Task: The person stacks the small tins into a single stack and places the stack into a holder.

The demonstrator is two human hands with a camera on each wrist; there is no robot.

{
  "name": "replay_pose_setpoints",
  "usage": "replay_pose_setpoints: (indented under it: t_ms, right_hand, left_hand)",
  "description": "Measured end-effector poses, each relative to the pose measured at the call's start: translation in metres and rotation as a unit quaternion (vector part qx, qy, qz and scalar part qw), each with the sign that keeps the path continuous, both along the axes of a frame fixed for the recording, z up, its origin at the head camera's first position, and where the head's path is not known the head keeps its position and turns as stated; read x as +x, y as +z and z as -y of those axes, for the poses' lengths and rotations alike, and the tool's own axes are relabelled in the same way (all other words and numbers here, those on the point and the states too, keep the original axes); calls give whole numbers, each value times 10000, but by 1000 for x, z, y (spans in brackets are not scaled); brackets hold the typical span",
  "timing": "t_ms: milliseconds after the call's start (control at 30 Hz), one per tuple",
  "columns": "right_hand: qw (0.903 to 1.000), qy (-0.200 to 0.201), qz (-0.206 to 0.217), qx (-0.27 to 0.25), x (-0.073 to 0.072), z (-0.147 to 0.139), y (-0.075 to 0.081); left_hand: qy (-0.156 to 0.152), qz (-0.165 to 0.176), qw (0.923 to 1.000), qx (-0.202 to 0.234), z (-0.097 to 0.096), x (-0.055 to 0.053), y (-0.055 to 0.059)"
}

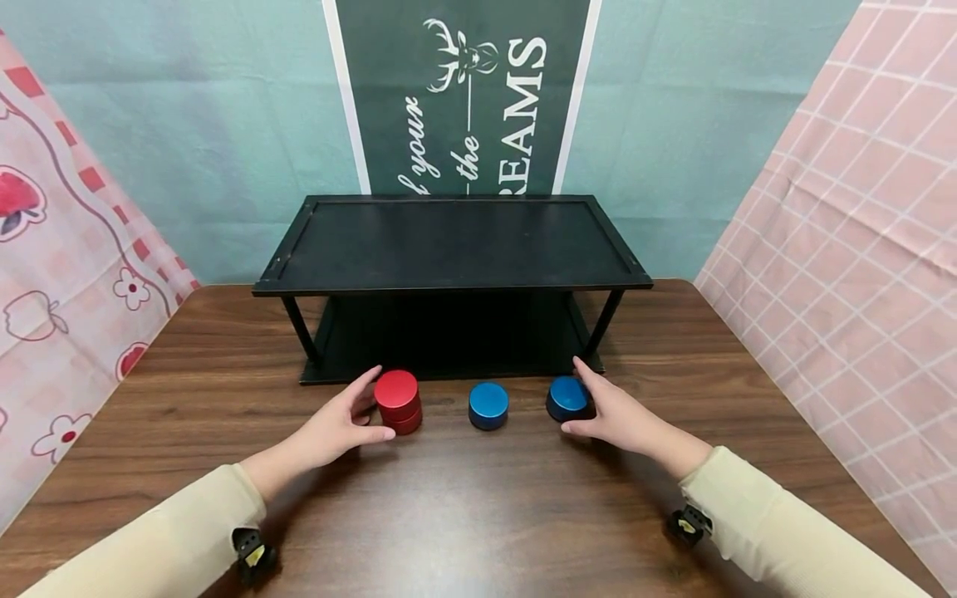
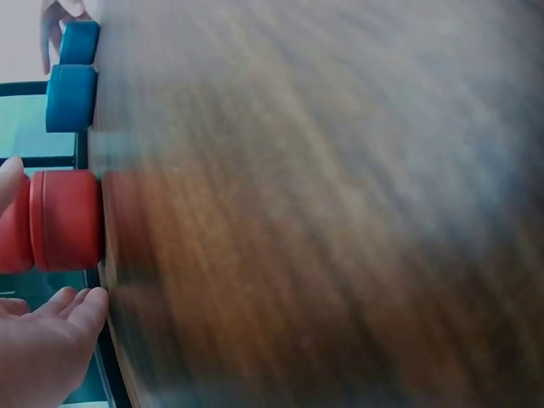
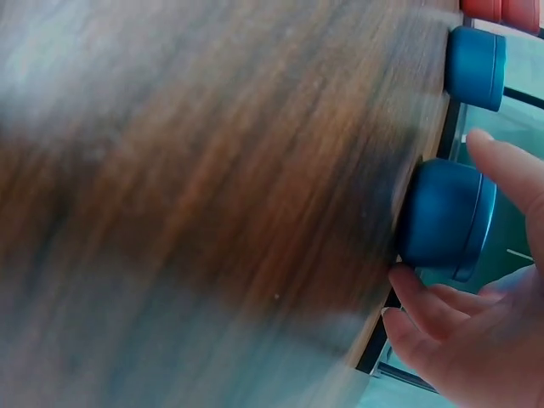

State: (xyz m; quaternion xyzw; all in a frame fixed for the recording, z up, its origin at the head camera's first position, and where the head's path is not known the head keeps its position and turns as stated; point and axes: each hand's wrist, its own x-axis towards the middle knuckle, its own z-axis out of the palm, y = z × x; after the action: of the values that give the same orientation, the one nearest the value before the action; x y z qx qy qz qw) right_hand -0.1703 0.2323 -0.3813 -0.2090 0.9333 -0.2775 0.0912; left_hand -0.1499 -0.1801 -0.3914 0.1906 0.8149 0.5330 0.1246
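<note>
Two red round tins (image 1: pixel 397 397) stand one on the other on the wooden table. My left hand (image 1: pixel 340 423) is at their left side, its thumb and fingers spread apart around them. In the left wrist view a gap shows between the fingers (image 2: pixel 81 313) and the red tins (image 2: pixel 68 219). At the right, a blue round tin (image 1: pixel 566 398) lies between the spread thumb and fingers of my right hand (image 1: pixel 616 414). The right wrist view shows the fingertips (image 3: pixel 412 293) close to this blue tin (image 3: pixel 444 217); whether they touch it I cannot tell. Another blue tin (image 1: pixel 488 405) stands between the hands.
Just behind the tins is a black two-level rack (image 1: pixel 456 245), its posts rising from a lower shelf. The brown wooden table (image 1: pixel 463 515) extends in front. Patterned cloths hang at the left, back and right, the back one (image 1: pixel 224 149) teal with printed lettering.
</note>
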Motion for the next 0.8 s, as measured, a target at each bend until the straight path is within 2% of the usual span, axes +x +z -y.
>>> replay_pose_setpoints:
  t_ms: [267,433,600,800]
  right_hand:
    - [9998,-163,-96,-20,-2,1,-2]
    - [9996,-270,-74,-33,-3,2,-1]
    - [9990,-369,-247,-2,-4,2,-2]
    - [9986,-431,-287,-75,-3,2,-3]
  left_hand:
    - [120,-357,9992,-154,-7,-5,-7]
    - [125,-427,9987,-243,-9,-5,-3]
    - [111,-515,9980,-352,-10,-5,3]
    - [77,-501,9970,-585,-9,-7,2]
